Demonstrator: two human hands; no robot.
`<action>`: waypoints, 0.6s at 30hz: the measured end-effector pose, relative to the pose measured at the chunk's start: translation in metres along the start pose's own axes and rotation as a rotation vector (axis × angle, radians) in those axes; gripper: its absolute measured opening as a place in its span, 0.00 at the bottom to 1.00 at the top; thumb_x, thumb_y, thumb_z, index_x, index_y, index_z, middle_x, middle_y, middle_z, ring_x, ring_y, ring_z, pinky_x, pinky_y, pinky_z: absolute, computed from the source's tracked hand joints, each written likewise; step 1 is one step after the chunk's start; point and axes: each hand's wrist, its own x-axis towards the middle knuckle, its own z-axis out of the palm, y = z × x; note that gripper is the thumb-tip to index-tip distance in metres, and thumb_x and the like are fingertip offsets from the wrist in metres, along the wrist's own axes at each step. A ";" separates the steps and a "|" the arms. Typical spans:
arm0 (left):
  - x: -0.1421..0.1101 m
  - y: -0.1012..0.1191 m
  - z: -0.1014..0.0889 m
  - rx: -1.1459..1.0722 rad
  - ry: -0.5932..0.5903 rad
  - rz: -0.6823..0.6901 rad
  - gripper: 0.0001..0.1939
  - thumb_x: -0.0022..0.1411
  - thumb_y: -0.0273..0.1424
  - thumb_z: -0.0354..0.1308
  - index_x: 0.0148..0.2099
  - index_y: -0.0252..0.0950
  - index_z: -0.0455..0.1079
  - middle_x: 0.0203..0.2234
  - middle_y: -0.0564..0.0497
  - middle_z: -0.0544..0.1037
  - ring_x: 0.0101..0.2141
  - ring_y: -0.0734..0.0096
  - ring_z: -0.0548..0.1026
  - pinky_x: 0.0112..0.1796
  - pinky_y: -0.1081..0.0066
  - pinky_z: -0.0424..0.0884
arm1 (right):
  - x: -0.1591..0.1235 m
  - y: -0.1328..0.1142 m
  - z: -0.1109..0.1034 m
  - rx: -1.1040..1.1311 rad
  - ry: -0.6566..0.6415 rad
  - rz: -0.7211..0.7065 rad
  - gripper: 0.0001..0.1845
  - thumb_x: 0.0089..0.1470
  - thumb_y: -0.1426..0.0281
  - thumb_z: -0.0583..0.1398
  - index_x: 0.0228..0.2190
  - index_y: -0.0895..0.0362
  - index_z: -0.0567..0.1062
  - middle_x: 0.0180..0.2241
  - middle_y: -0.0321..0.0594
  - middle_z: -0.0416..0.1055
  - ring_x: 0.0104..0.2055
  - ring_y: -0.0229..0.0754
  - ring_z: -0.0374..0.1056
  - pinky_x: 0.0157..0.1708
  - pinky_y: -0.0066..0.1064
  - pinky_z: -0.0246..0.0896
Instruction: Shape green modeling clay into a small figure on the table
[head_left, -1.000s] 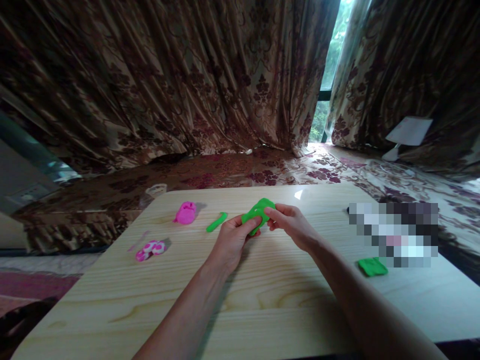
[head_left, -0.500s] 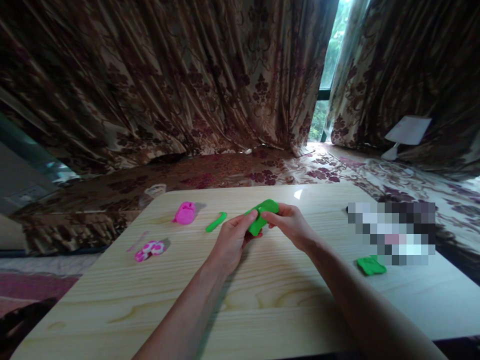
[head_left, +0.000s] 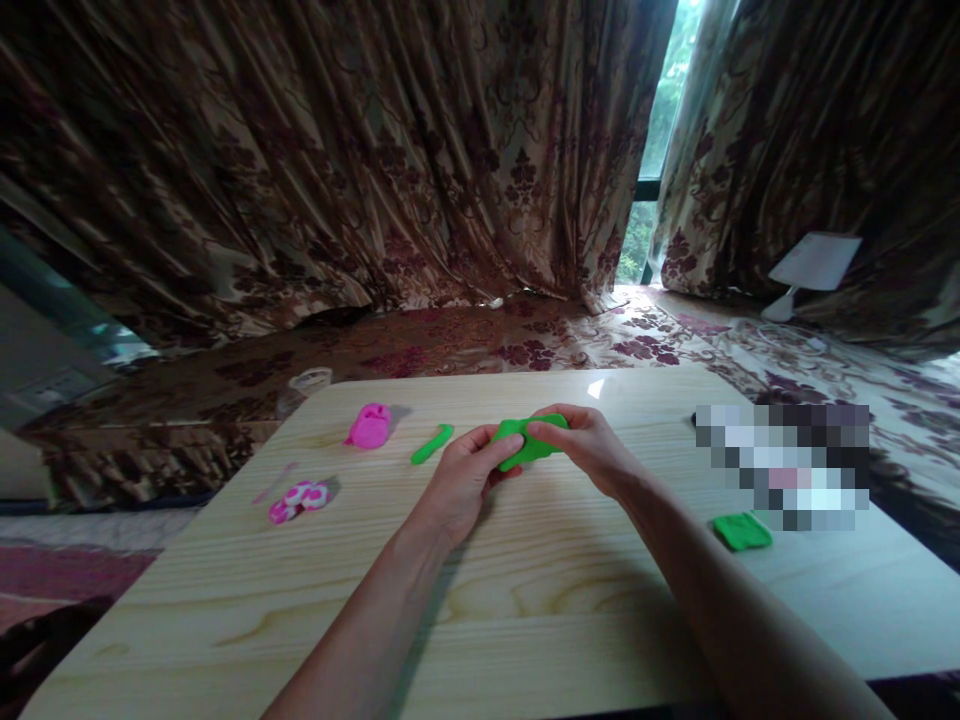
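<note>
The soft, flat green clay-like piece (head_left: pixel 534 450) is held above the pale wood-grained counter (head_left: pixel 540 640), its long axis running roughly crosswise, with the right end slightly higher in view. Its left end is pinched between the thumb and fingers of the left hand (head_left: pixel 466 475); its right end is pinched likewise by the right hand (head_left: pixel 589 440).

Left of the held piece, a bent green clay-like stick (head_left: pixel 432 445) is laid slantwise, its far end towards the right. Farther left are seen a rounded pink lump (head_left: pixel 370 427) and, nearer the wearer, a knobbly pink-and-white piece (head_left: pixel 300 500). To its right and nearer, a squarish green slab (head_left: pixel 742 531) is placed. Beyond it, a floral cloth-covered ledge (head_left: pixel 450 340) is backed by brown patterned curtains (head_left: pixel 465 150); far right, a white-shaded lamp (head_left: pixel 817 262) is seen.
</note>
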 end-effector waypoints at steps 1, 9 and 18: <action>0.000 0.001 0.000 -0.025 0.007 0.008 0.11 0.48 0.31 0.63 0.36 0.34 0.72 0.33 0.50 0.73 0.32 0.76 0.70 0.32 0.75 0.68 | 0.000 0.000 0.000 0.010 -0.006 0.006 0.14 0.42 0.63 0.63 0.30 0.61 0.76 0.24 0.35 0.69 0.27 0.34 0.61 0.29 0.27 0.54; 0.002 0.002 -0.003 -0.108 0.084 0.084 0.12 0.47 0.33 0.64 0.35 0.35 0.72 0.30 0.52 0.74 0.30 0.76 0.71 0.30 0.75 0.69 | -0.001 0.004 0.003 -0.064 -0.073 0.000 0.15 0.42 0.61 0.63 0.28 0.62 0.75 0.21 0.34 0.66 0.24 0.32 0.57 0.25 0.26 0.50; 0.003 0.004 -0.001 -0.197 0.144 0.063 0.13 0.46 0.36 0.64 0.36 0.37 0.73 0.29 0.54 0.75 0.28 0.77 0.71 0.29 0.75 0.69 | 0.000 0.006 0.006 -0.085 -0.017 -0.021 0.16 0.43 0.59 0.62 0.26 0.61 0.75 0.19 0.32 0.63 0.22 0.32 0.55 0.22 0.26 0.47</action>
